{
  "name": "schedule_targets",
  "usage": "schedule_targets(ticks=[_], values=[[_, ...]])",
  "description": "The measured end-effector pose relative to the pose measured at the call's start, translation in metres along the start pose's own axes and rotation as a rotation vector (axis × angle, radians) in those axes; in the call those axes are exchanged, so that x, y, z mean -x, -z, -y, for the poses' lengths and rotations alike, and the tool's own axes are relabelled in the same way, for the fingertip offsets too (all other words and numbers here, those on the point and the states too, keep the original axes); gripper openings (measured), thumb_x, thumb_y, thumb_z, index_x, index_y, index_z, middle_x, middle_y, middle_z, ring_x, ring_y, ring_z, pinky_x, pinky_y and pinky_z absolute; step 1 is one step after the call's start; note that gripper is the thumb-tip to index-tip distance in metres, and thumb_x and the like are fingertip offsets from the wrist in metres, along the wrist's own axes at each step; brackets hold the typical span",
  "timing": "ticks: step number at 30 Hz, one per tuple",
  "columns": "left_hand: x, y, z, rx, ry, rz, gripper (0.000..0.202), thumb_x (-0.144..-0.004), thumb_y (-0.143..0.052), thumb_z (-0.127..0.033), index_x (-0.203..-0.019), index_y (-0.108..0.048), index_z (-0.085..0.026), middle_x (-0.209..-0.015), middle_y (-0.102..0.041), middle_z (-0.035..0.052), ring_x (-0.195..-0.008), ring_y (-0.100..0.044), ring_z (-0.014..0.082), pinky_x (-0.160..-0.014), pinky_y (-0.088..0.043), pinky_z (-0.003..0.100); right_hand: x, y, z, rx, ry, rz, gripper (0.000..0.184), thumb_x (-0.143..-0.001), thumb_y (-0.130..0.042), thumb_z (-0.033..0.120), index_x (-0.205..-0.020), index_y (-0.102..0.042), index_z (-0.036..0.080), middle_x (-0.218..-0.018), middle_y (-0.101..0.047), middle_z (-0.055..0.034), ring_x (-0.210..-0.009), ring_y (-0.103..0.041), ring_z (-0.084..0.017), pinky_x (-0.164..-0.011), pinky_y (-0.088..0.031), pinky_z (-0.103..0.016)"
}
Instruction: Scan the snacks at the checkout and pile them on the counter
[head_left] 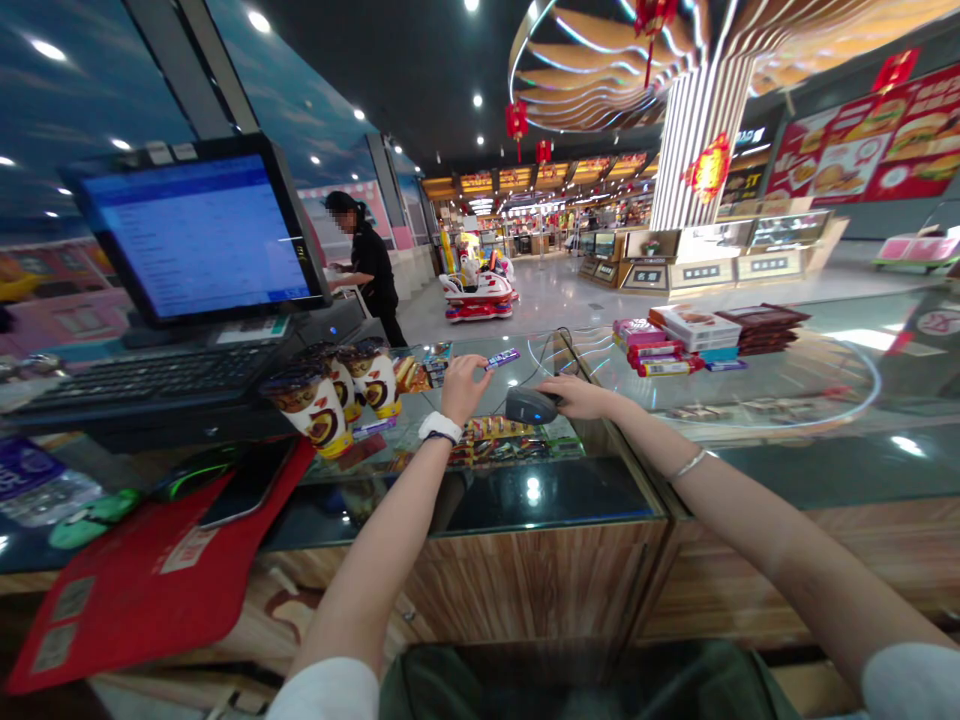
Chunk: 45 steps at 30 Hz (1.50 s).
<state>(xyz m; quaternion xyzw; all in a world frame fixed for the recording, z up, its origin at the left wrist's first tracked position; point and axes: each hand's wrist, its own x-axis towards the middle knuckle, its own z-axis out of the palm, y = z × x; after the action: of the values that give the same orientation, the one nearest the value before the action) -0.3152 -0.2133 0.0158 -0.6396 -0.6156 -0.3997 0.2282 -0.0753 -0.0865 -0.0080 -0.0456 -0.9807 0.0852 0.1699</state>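
Over the glass counter (517,375), my left hand (463,386) pinches a small purple-wrapped candy bar (503,358) by its left end. My right hand (577,396) is closed around the handle of a dark barcode scanner (531,405), which shows a small blue light. The scanner's head points left, a little below and right of the bar, apart from it. Left of my left hand stand several cups with dark lids (377,385). Farther right on the glass are a stack of white boxes (696,328), red-wrapped bars (664,362) and brown packets (765,328).
A monitor (195,235) and a keyboard (150,378) stand at the left. In front of them lie a phone (247,485) and a red sheet (172,600). Packaged snacks (499,428) show under the glass. A person in black (367,265) stands beyond the counter.
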Motion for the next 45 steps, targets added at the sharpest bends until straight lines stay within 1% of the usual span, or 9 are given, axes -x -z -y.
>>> schedule_targets(ticks=[6,8,11,14,17,23,28,34,45], values=[[0.000,-0.001,0.001,0.004,-0.012,0.004,0.005,-0.087,-0.067,-0.019,-0.089,-0.062,-0.022,-0.102,-0.073,0.0060,-0.103,-0.066,0.0230,-0.098,-0.049,0.041,-0.005,-0.008,-0.006,-0.047,-0.006,-0.032,0.066,-0.067,-0.053,0.001,-0.131,-0.060,0.018,-0.125,-0.066,-0.0114,-0.116,-0.062,-0.025,-0.103,-0.045,-0.044],[0.000,0.001,-0.002,0.010,-0.011,0.009,0.005,-0.088,-0.066,-0.020,-0.090,-0.063,-0.022,-0.103,-0.073,0.0060,-0.104,-0.065,0.0230,-0.098,-0.049,0.041,-0.005,-0.005,-0.004,-0.064,-0.010,-0.094,0.068,-0.065,-0.049,-0.002,-0.129,-0.062,0.017,-0.127,-0.066,-0.0114,-0.118,-0.061,-0.024,-0.106,-0.044,-0.043],[0.000,0.006,-0.013,0.028,-0.029,0.019,0.006,-0.087,-0.067,-0.020,-0.090,-0.063,-0.021,-0.103,-0.073,0.0063,-0.103,-0.065,0.0227,-0.097,-0.050,0.040,-0.005,0.003,0.006,-0.066,-0.065,-0.323,0.066,-0.068,-0.045,-0.002,-0.128,-0.062,0.018,-0.132,-0.062,-0.0117,-0.124,-0.057,-0.024,-0.110,-0.042,-0.043],[-0.001,0.011,-0.031,0.039,-0.064,0.023,0.006,-0.087,-0.067,-0.020,-0.090,-0.063,-0.021,-0.104,-0.073,0.0054,-0.103,-0.065,0.0218,-0.102,-0.047,0.042,-0.006,0.012,0.021,-0.023,-0.147,-0.582,0.057,-0.079,-0.049,0.006,-0.133,-0.058,0.021,-0.134,-0.059,-0.0113,-0.126,-0.054,-0.026,-0.110,-0.042,-0.046],[-0.003,0.014,-0.049,0.059,-0.097,0.024,0.004,-0.088,-0.066,-0.020,-0.090,-0.063,-0.022,-0.105,-0.073,0.0047,-0.105,-0.066,0.0210,-0.108,-0.043,0.045,-0.011,0.019,0.035,0.028,-0.211,-0.723,0.046,-0.086,-0.058,0.018,-0.133,-0.058,0.022,-0.126,-0.063,-0.0116,-0.118,-0.058,-0.028,-0.104,-0.046,-0.045],[-0.007,0.011,-0.077,0.070,-0.118,0.035,0.003,-0.089,-0.066,-0.022,-0.091,-0.063,-0.023,-0.105,-0.075,0.0030,-0.104,-0.067,0.0203,-0.113,-0.038,0.048,-0.006,0.032,0.039,0.126,-0.188,-0.665,0.022,-0.090,-0.063,0.022,-0.112,-0.070,0.023,-0.110,-0.068,-0.0092,-0.104,-0.062,-0.025,-0.094,-0.048,-0.040],[-0.014,0.000,-0.105,0.067,-0.144,0.074,0.004,-0.088,-0.068,-0.024,-0.089,-0.064,-0.023,-0.103,-0.076,0.0017,-0.102,-0.068,0.0199,-0.115,-0.036,0.049,0.028,0.049,0.029,0.204,-0.183,-0.636,0.020,-0.090,-0.065,0.024,-0.110,-0.071,0.023,-0.110,-0.070,-0.0089,-0.105,-0.061,-0.026,-0.095,-0.046,-0.042],[-0.023,-0.024,-0.159,0.087,-0.209,0.153,0.004,-0.089,-0.067,-0.025,-0.091,-0.065,-0.023,-0.103,-0.075,0.0010,-0.104,-0.066,0.0195,-0.117,-0.034,0.047,0.087,0.066,0.014,0.277,-0.162,-0.617,0.022,-0.092,-0.060,0.024,-0.113,-0.069,0.022,-0.111,-0.071,-0.0085,-0.105,-0.063,-0.025,-0.099,-0.044,-0.043],[-0.036,-0.107,-0.247,0.196,-0.281,0.377,0.018,-0.089,-0.061,-0.018,-0.106,-0.066,-0.022,-0.114,-0.073,0.0033,-0.115,-0.063,0.0210,-0.119,-0.031,0.044,0.204,0.086,-0.039,0.391,-0.422,-0.575,0.007,-0.091,-0.061,0.024,-0.097,-0.065,0.022,-0.097,-0.073,-0.0074,-0.095,-0.066,-0.025,-0.091,-0.046,-0.037]])
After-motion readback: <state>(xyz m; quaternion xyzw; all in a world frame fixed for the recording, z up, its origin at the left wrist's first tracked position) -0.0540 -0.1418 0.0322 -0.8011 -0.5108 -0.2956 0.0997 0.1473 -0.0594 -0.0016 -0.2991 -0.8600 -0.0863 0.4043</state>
